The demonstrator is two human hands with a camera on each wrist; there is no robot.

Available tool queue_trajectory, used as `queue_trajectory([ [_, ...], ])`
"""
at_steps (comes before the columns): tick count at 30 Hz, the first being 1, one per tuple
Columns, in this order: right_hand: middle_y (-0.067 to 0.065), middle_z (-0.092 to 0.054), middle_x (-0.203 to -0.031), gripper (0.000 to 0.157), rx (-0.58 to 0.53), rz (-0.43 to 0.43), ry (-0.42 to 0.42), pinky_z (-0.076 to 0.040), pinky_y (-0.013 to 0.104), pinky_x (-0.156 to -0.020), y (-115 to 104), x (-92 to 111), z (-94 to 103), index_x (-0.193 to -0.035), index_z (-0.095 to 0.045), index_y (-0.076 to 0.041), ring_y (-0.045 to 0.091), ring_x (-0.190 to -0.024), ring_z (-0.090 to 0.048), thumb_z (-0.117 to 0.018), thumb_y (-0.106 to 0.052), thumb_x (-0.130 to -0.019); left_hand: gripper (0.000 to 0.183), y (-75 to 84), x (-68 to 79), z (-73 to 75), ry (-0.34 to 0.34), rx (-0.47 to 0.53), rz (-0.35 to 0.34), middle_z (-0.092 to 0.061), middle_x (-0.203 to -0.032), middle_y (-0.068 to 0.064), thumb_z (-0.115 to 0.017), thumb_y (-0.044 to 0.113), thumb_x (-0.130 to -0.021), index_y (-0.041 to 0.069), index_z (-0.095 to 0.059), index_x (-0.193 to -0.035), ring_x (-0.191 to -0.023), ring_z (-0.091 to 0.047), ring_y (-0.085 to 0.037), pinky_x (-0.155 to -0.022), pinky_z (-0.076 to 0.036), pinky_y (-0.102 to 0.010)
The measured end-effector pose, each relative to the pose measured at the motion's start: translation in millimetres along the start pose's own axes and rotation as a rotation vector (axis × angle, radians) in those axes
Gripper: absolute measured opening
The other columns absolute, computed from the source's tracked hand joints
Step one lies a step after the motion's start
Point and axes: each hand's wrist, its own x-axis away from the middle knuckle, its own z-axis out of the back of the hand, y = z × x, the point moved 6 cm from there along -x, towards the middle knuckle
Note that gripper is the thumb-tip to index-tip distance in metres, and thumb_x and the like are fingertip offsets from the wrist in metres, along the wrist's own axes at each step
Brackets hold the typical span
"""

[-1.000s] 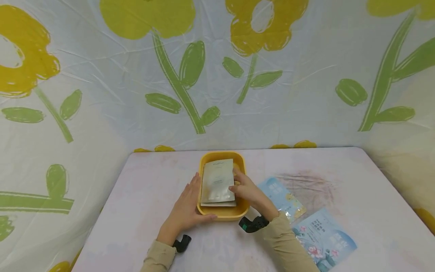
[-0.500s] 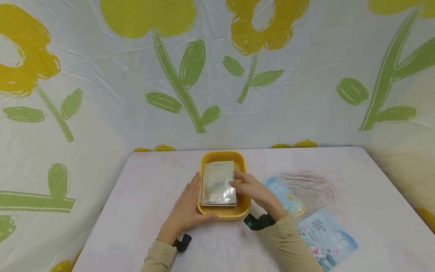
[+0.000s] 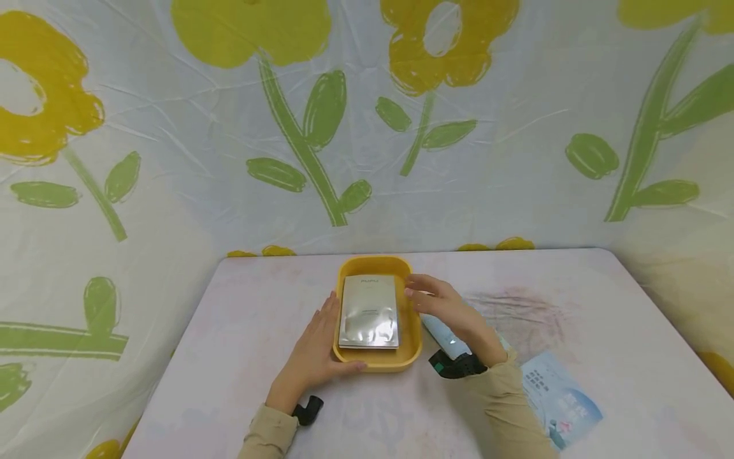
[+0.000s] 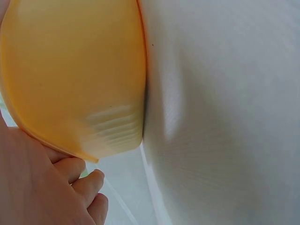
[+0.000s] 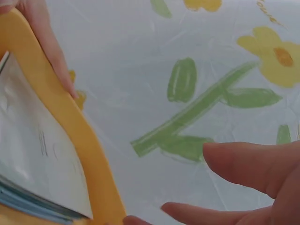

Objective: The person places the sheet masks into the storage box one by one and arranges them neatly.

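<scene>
A yellow plastic tray (image 3: 408,344) stands on the table, with a flat pale silver foil sachet (image 3: 369,312) lying in it. The right wrist view shows stacked sachet edges (image 5: 33,206), some bluish, under the top one. My left hand (image 3: 312,350) rests against the tray's left side, fingers extended along it and thumb at the near rim. In the left wrist view its fingertips (image 4: 96,180) reach past the rim. My right hand (image 3: 450,312) hovers by the tray's right rim, holding nothing, thumb and fingers apart.
To the right of the tray lie a light blue sachet (image 3: 444,335), partly hidden under the right hand, and another blue flowered sachet (image 3: 564,401), partly covered by the sleeve. A flower-printed cloth (image 3: 493,159) hangs behind the table (image 3: 258,299).
The right hand has let go of the pale sachet and moved right, out over the tray's rim. The sachet now lies flat, squared on the stack. The left hand has stayed put.
</scene>
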Motion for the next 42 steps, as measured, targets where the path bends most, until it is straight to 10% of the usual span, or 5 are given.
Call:
queue_trajectory([
  [22,0.035,-0.053,-0.130,0.055,0.406,-0.097,0.250,-0.053,0.055,-0.093,46.0,44.6,94.6,-0.138,-0.045,0.011,0.051,-0.119,-0.053,-0.060,-0.026,-0.100,0.131,-2.8,1.1,-1.6,0.026,0.003,-0.025,-0.004,-0.167,-0.008,-0.063,0.083,-0.071,0.002,-0.008,-0.159,-0.152,-0.004,-0.019,-0.124,-0.013,-0.043],
  [31,0.038,-0.050,-0.130,0.092,0.547,-0.301,0.210,-0.048,0.060,-0.095,81.5,52.6,96.0,-0.137,-0.043,0.013,0.050,-0.117,-0.050,-0.083,-0.045,-0.078,0.131,-3.0,3.6,-0.5,0.034,0.011,-0.030,-0.005,-0.167,-0.009,-0.065,0.081,-0.071,0.003,-0.007,-0.159,-0.152,-0.005,-0.020,-0.124,-0.012,-0.044],
  [42,0.032,-0.046,-0.116,0.097,0.737,-0.375,0.234,-0.046,0.063,-0.085,84.2,46.1,77.9,-0.122,-0.047,0.007,0.051,-0.107,-0.043,-0.095,-0.046,-0.057,0.133,-0.6,2.8,-0.9,0.027,0.005,0.003,-0.003,-0.167,-0.005,-0.061,0.085,-0.070,0.005,-0.005,-0.160,-0.152,-0.003,-0.015,-0.124,-0.011,-0.039],
])
